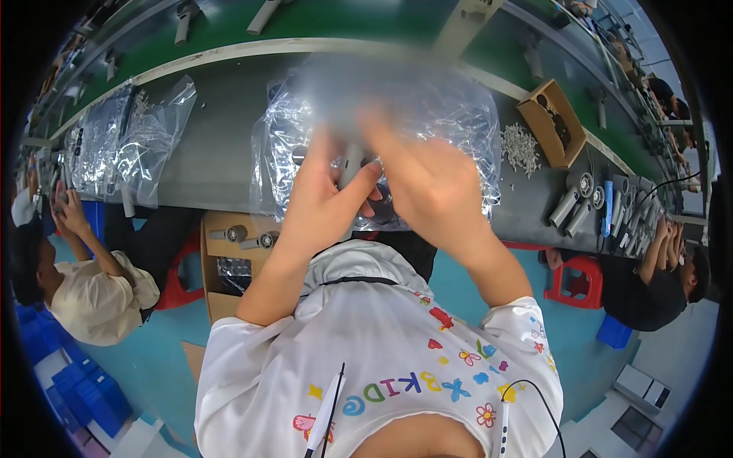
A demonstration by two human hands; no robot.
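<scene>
My left hand [317, 195] is closed around a grey tube-shaped handle [351, 164], held upright-ish above the plastic bags. Just to its right, my right hand [435, 183] is closed, with its index finger and thumb reaching toward the handle's upper end. A grey blur covers those fingertips, so whatever they pinch is hidden. Beneath both hands, clear plastic bags [477, 145] lie spread on the dark worktop [217, 145].
On the right are small pale parts [519, 149], a cardboard box [546, 133] of dark pieces, and grey round-headed bodies [569, 206]. More bags [156, 145] lie left. An open carton [217, 263] stands below the bench edge. Co-workers sit both sides; a green conveyor [221, 38] runs behind.
</scene>
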